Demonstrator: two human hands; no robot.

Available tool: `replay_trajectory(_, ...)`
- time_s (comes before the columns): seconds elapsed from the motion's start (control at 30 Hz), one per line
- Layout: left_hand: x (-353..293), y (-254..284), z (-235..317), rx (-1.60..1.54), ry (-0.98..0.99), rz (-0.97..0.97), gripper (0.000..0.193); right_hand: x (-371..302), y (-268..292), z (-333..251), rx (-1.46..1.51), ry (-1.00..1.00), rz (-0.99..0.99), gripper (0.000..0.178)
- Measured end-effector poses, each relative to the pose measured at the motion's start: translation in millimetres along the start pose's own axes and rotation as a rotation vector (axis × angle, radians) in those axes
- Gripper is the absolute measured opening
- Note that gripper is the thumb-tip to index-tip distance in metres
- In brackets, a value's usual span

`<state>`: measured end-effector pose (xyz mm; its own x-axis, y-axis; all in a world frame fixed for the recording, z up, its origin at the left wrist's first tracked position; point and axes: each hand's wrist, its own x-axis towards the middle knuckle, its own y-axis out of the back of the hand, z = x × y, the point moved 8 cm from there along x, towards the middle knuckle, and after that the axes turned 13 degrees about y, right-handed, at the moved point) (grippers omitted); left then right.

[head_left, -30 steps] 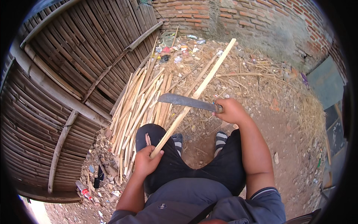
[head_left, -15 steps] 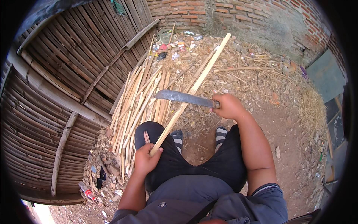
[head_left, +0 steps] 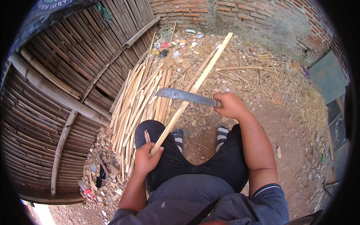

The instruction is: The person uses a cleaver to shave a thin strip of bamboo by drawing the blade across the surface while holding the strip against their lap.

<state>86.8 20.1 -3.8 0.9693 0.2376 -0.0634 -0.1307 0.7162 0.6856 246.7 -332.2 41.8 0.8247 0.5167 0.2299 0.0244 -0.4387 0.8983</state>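
My left hand (head_left: 147,156) is closed round the near end of a long pale wooden strip (head_left: 203,77), just over my left knee. The strip slants away from me, up and to the right. In my right hand (head_left: 231,105) is the handle of a machete (head_left: 187,95), its broad dark blade pointing left. That blade lies across the strip about midway along, over its upper face. Whether the edge bites into the wood cannot be made out. Below the blade's tip, a pile of similar strips (head_left: 129,112) lies on the ground to the left.
A slatted bamboo wall (head_left: 67,67) stands along the left. At the far side is a brick wall (head_left: 258,18) with litter (head_left: 176,45) at its foot. Dry straw (head_left: 313,103) and stones cover the ground. A plastic bottle (head_left: 87,190) lies at the lower left.
Both hands keep their grips and nearly the same places. The machete blade has tilted slightly, its handle end a touch lower against the strip. The view has shifted a little.
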Motion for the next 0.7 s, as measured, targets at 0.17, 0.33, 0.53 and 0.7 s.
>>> replay_trajectory(0.17, -0.1, -1.2, -0.9, -0.014, -0.037, 0.015, 0.023, 0.6, 0.0, -1.0, 0.005, -0.002, -0.017, 0.038)
replay_trajectory(0.33, 0.1, -1.1, 0.8, 0.011, -0.050, 0.029, 0.024, 0.9, -4.2, 3.0, 0.003, 0.002, -0.021, 0.039)
replay_trajectory(0.53, -0.5, -1.3, 2.0, 0.023, -0.058, 0.039, 0.024, 0.3, -5.3, 3.4, -0.006, 0.020, -0.013, 0.040)
replay_trajectory(0.7, -1.6, -1.1, 5.7, 0.044, -0.062, 0.051, 0.025, -0.9, -7.3, 5.8, 0.000, 0.019, -0.012, 0.038)
